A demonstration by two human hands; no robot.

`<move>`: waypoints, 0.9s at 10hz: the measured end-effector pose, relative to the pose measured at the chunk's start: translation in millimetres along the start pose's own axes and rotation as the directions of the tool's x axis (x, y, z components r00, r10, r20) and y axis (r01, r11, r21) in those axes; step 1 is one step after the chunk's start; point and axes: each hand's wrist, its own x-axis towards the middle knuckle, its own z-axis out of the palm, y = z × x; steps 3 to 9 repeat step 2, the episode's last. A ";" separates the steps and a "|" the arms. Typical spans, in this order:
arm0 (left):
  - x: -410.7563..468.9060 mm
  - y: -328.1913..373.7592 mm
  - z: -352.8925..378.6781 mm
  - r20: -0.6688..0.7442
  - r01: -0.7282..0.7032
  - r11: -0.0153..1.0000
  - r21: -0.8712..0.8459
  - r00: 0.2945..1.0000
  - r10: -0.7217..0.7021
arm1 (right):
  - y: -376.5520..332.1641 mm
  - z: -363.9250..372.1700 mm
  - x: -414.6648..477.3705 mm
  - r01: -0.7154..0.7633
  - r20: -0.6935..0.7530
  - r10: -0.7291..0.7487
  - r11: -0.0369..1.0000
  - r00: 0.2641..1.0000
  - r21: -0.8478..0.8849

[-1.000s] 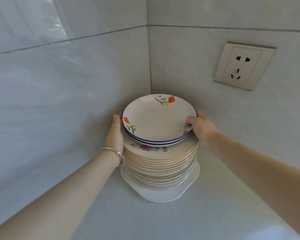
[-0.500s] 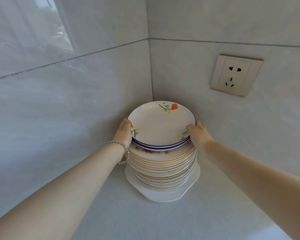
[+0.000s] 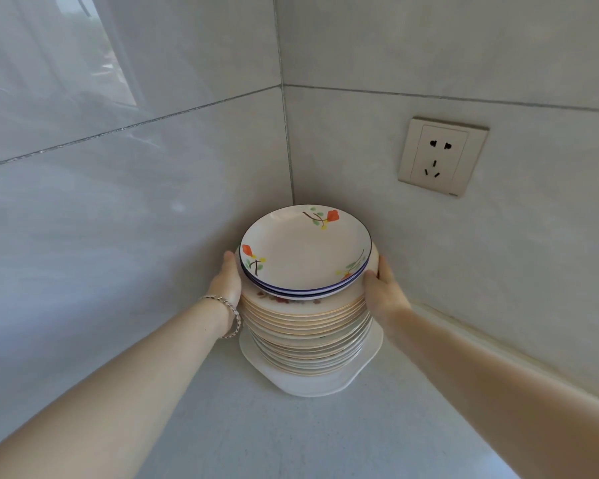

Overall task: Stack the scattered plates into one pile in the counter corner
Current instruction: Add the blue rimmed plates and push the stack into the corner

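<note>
Head view: the plate pile stands in the counter corner, close to both tiled walls. The left hand lies flat against its side. The right hand clasps its rim. A wall socket sits above, to the right. The near counter lies open.

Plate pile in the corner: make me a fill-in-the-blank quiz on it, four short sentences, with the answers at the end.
1. The top plate has a ____ line around its rim.
2. The gold-rimmed plates rest on a plain ____ dish.
3. The wall socket is on the wall to the ____ of the pile.
4. The bracelet is on the person's ____ wrist.

Missing words: blue, white, right, left.
</note>
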 end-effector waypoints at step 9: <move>-45.4 18.9 -13.1 -0.103 -0.053 0.919 0.391 0.989 0.101 | -28.3 -26.6 -37.0 -0.069 0.122 0.140 0.885 0.983 -0.461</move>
